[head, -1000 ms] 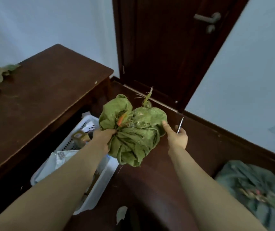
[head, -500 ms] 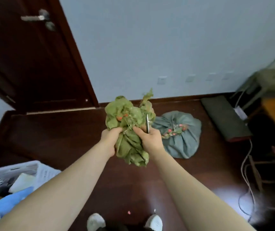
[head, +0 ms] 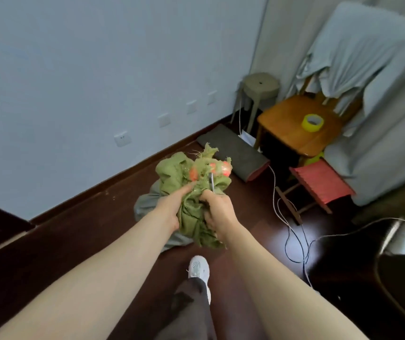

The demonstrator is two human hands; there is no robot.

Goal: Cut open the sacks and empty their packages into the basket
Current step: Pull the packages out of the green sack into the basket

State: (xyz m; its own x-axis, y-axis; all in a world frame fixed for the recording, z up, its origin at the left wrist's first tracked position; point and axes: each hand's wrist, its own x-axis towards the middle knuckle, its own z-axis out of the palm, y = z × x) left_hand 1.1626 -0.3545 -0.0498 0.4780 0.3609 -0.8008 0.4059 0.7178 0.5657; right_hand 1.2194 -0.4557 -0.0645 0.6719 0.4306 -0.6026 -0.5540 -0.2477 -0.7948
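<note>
A crumpled green cloth sack (head: 191, 212) with orange-taped knots at its top hangs in the air between my hands. My left hand (head: 169, 207) grips its left side. My right hand (head: 217, 213) grips its right side and also holds a thin metal blade (head: 212, 182) that points up against the cloth. Behind and under the green sack lies a grey-blue sack (head: 145, 204) on the floor, mostly hidden. The basket is out of view.
Dark wood floor. My white shoe (head: 197, 266) stands below the sack. Cables (head: 292, 231) trail on the floor to the right. A red stool (head: 319, 185), a wooden chair with yellow tape (head: 313, 122), a draped cloth and a grey stool (head: 260, 87) stand at the right.
My view has swung right, away from the door and basket, toward the corner with the chair. Both hands still hold the green sack, now over the grey-blue sack.
</note>
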